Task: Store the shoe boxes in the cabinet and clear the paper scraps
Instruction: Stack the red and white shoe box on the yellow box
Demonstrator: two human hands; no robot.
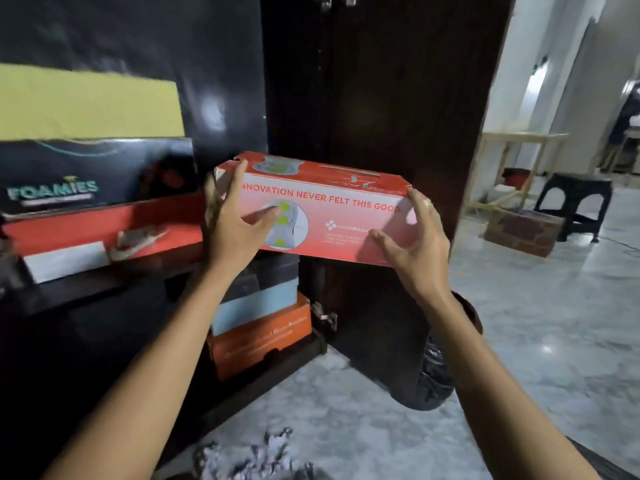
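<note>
Red shoe box (pixel 322 216): held in the air between both hands, in front of the open cabinet (pixel 381 98), long side toward the camera.
Left hand (pixel 232 220): fingers spread, gripping the left end of the box — thumb on the front face.
Right hand (pixel 415 237): fingers spread, gripping the right end, thumb on the front face.
Left of the left hand: black FOAMIES box (pixel 93 174) stacked on a red box (pixel 104 233), a yellow box (pixel 90 102) on top.
Below the hands: blue box (pixel 256 306) on an orange box (pixel 263 337).
Paper scraps (pixel 249 459): crumpled on the floor (pixel 554 323) — below the left forearm.
</note>
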